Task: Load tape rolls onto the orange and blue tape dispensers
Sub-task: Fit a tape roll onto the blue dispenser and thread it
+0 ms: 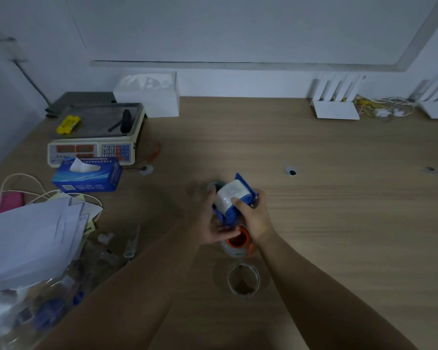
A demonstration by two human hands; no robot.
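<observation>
The blue tape dispenser (240, 198) is lifted above the wooden desk, with a clear tape roll (228, 195) seated in it. My right hand (254, 218) grips its near right side, thumb pressed on the roll. My left hand (210, 221) cups it from the left and underneath. Just below my hands the orange tape dispenser (238, 242) rests on the desk with a tape roll around it, partly hidden by my fingers. An empty-looking tape ring (243, 279) lies flat nearer to me. Another roll (216, 185) peeks out behind the blue dispenser.
A blue tissue box (89, 176) and a weighing scale (96, 137) stand at the left. Loose papers (33, 238) and plastic clutter fill the near left corner. White boxes and cables (336, 109) line the back wall. Cable holes (291, 171) dot the desk.
</observation>
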